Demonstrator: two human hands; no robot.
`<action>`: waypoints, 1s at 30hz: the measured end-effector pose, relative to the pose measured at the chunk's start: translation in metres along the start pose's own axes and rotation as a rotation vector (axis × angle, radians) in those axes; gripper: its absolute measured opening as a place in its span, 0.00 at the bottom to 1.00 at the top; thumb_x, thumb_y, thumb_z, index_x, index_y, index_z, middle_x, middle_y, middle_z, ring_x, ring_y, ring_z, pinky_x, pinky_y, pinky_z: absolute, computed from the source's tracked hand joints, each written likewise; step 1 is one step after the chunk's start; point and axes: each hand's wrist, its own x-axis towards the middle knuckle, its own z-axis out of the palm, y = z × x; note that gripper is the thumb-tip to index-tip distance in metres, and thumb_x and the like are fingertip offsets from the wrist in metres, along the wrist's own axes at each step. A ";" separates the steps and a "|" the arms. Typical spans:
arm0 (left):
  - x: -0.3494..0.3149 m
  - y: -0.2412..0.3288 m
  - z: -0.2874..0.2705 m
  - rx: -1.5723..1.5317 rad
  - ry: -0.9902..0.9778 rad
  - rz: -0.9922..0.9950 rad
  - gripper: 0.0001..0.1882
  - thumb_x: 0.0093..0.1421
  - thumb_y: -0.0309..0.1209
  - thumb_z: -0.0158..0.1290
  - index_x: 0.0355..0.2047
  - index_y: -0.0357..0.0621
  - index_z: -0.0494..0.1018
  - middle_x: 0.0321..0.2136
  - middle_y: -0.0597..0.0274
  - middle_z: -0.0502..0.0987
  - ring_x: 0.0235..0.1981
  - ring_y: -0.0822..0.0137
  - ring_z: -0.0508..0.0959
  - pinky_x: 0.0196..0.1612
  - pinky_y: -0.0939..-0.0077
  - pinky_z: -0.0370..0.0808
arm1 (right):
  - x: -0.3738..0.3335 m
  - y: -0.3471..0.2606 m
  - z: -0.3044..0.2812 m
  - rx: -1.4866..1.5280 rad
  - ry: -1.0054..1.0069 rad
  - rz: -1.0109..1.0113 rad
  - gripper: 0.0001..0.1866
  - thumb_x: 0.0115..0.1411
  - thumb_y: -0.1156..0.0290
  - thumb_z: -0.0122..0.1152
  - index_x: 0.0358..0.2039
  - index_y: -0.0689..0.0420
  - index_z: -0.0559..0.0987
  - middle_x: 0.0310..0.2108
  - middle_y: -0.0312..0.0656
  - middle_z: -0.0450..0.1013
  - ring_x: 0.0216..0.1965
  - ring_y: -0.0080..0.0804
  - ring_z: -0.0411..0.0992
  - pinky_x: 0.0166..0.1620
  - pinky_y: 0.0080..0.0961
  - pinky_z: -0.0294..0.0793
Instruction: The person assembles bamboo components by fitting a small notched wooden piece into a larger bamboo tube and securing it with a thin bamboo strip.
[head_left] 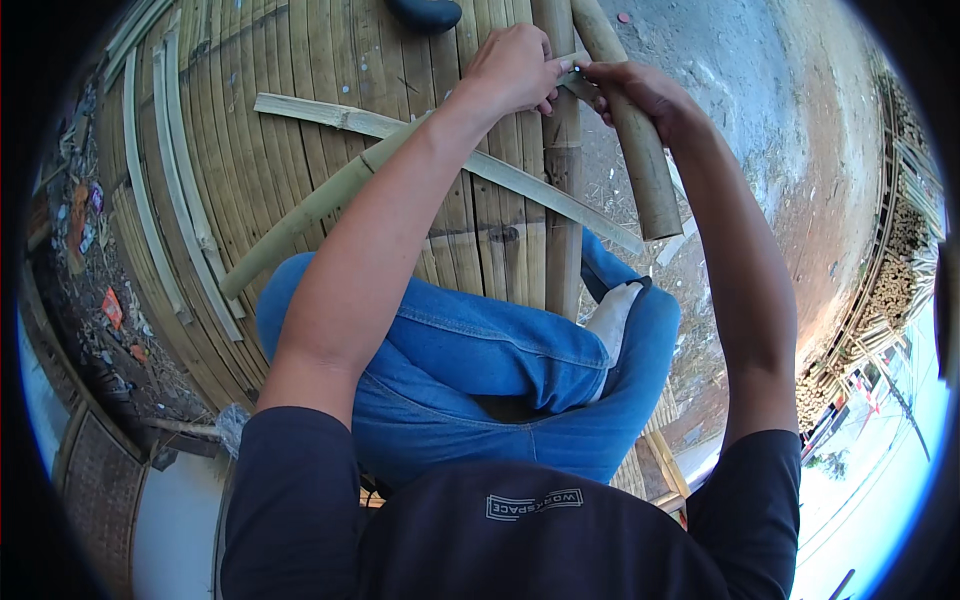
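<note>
My left hand [515, 70] is closed, its fingertips pinching a pale, flat strip [570, 74] that looks like bamboo. Facing it, my right hand [645, 92] is closed too, thumb and fingers at the strip's other side. Whether a small tool is also in that grip is hidden. A thick bamboo pole [640, 160] passes beside and partly beneath my right hand. Under my left forearm runs a greenish length of split bamboo [310, 212], its far end hidden by the arm. A long split slat [540, 190] lies across it, reaching toward my foot.
I sit cross-legged on a bamboo-slat platform [330, 60], edged by a bamboo rail [562, 180]. Several loose slats [180, 170] lie at the left. A dark rounded object [425, 14] rests at the far edge. Bare ground [780, 180] lies right, with stacked bamboo [885, 290] beyond.
</note>
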 end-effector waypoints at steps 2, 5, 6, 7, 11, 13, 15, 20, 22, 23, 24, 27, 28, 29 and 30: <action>0.000 0.000 -0.003 -0.029 -0.017 -0.010 0.17 0.69 0.36 0.54 0.35 0.28 0.75 0.26 0.51 0.83 0.25 0.65 0.86 0.24 0.76 0.79 | 0.000 0.001 0.003 -0.031 0.012 -0.008 0.16 0.63 0.57 0.67 0.38 0.57 0.77 0.22 0.33 0.73 0.21 0.17 0.72 0.25 0.17 0.76; 0.002 0.004 0.002 -0.024 -0.022 -0.023 0.17 0.69 0.36 0.54 0.36 0.28 0.75 0.27 0.50 0.83 0.25 0.64 0.86 0.23 0.75 0.79 | 0.005 0.006 -0.003 0.021 0.053 -0.030 0.18 0.63 0.53 0.66 0.36 0.56 0.77 0.20 0.33 0.72 0.18 0.19 0.70 0.24 0.17 0.73; 0.002 0.004 0.003 -0.025 -0.026 -0.022 0.17 0.69 0.36 0.54 0.36 0.28 0.75 0.27 0.50 0.83 0.25 0.64 0.86 0.23 0.75 0.79 | 0.009 0.005 -0.005 0.001 0.038 -0.031 0.18 0.63 0.54 0.66 0.37 0.57 0.77 0.20 0.33 0.72 0.18 0.19 0.71 0.24 0.18 0.73; 0.001 0.004 0.002 -0.017 -0.030 -0.022 0.17 0.69 0.36 0.54 0.37 0.28 0.74 0.27 0.50 0.83 0.25 0.64 0.86 0.23 0.75 0.79 | 0.011 0.005 -0.007 -0.018 0.023 -0.033 0.18 0.63 0.54 0.65 0.37 0.57 0.77 0.21 0.34 0.72 0.18 0.20 0.71 0.24 0.18 0.74; 0.002 -0.005 -0.002 -0.064 -0.025 -0.025 0.16 0.69 0.35 0.55 0.38 0.28 0.74 0.28 0.50 0.83 0.26 0.64 0.86 0.23 0.76 0.78 | 0.003 0.012 0.009 -0.031 0.111 -0.052 0.17 0.64 0.54 0.64 0.40 0.57 0.78 0.22 0.34 0.72 0.19 0.20 0.71 0.24 0.18 0.74; 0.004 -0.001 -0.001 -0.062 -0.031 -0.033 0.16 0.69 0.35 0.55 0.38 0.28 0.74 0.28 0.50 0.83 0.26 0.64 0.86 0.23 0.76 0.79 | 0.002 0.018 0.008 0.083 0.130 -0.032 0.18 0.65 0.54 0.63 0.42 0.57 0.78 0.23 0.34 0.72 0.20 0.19 0.71 0.25 0.17 0.75; 0.003 0.002 0.000 -0.062 -0.039 -0.040 0.16 0.69 0.35 0.55 0.38 0.28 0.74 0.28 0.50 0.83 0.26 0.64 0.86 0.23 0.76 0.80 | 0.003 0.016 0.005 0.065 0.121 -0.031 0.18 0.65 0.54 0.63 0.42 0.57 0.78 0.24 0.34 0.72 0.20 0.18 0.71 0.25 0.16 0.75; 0.004 -0.003 0.001 0.006 -0.020 -0.019 0.18 0.69 0.37 0.55 0.35 0.29 0.75 0.26 0.51 0.83 0.24 0.65 0.85 0.24 0.75 0.80 | 0.014 0.011 -0.008 0.029 0.012 -0.038 0.19 0.64 0.55 0.65 0.43 0.59 0.77 0.23 0.34 0.72 0.21 0.20 0.72 0.28 0.19 0.77; 0.003 0.003 -0.001 0.070 -0.010 0.005 0.18 0.69 0.38 0.55 0.34 0.30 0.75 0.25 0.51 0.83 0.24 0.66 0.85 0.24 0.74 0.80 | 0.011 0.008 -0.011 0.031 -0.051 -0.058 0.19 0.65 0.54 0.64 0.44 0.58 0.77 0.23 0.33 0.72 0.21 0.19 0.71 0.28 0.18 0.77; 0.002 0.005 -0.001 0.135 -0.002 0.028 0.19 0.68 0.39 0.55 0.33 0.31 0.76 0.23 0.51 0.82 0.24 0.66 0.85 0.23 0.74 0.80 | 0.011 0.009 -0.012 0.031 -0.051 -0.058 0.19 0.65 0.54 0.64 0.44 0.58 0.77 0.23 0.33 0.72 0.21 0.19 0.71 0.28 0.18 0.77; 0.001 0.005 0.000 0.133 0.000 0.028 0.19 0.68 0.39 0.55 0.33 0.31 0.76 0.23 0.51 0.82 0.24 0.66 0.85 0.23 0.74 0.80 | 0.010 0.010 -0.011 0.039 -0.040 -0.057 0.18 0.65 0.55 0.63 0.43 0.58 0.77 0.23 0.33 0.72 0.21 0.19 0.71 0.28 0.18 0.77; 0.002 0.000 0.005 0.233 0.070 0.081 0.21 0.68 0.42 0.55 0.32 0.31 0.76 0.20 0.53 0.81 0.26 0.62 0.86 0.28 0.69 0.82 | 0.007 0.012 -0.012 0.082 -0.041 -0.053 0.18 0.65 0.55 0.63 0.43 0.57 0.78 0.23 0.33 0.72 0.22 0.18 0.72 0.29 0.17 0.77; 0.005 -0.005 0.009 0.372 0.168 0.163 0.21 0.67 0.43 0.55 0.32 0.31 0.76 0.21 0.53 0.81 0.28 0.58 0.86 0.32 0.64 0.81 | 0.006 0.012 -0.012 0.118 -0.053 -0.050 0.18 0.65 0.55 0.63 0.44 0.56 0.79 0.23 0.32 0.72 0.23 0.18 0.72 0.29 0.16 0.77; 0.007 -0.010 0.012 0.511 0.266 0.245 0.22 0.67 0.44 0.55 0.32 0.31 0.76 0.22 0.53 0.81 0.30 0.55 0.85 0.35 0.59 0.81 | 0.009 0.012 -0.018 0.119 -0.058 -0.050 0.18 0.65 0.55 0.63 0.44 0.56 0.79 0.23 0.32 0.72 0.23 0.18 0.72 0.29 0.16 0.77; 0.004 -0.005 0.015 0.509 0.261 0.245 0.22 0.67 0.44 0.55 0.32 0.31 0.76 0.22 0.53 0.81 0.30 0.55 0.85 0.35 0.59 0.81 | 0.010 0.009 -0.027 0.039 -0.062 -0.015 0.18 0.64 0.54 0.64 0.45 0.55 0.79 0.25 0.34 0.74 0.25 0.18 0.72 0.30 0.17 0.78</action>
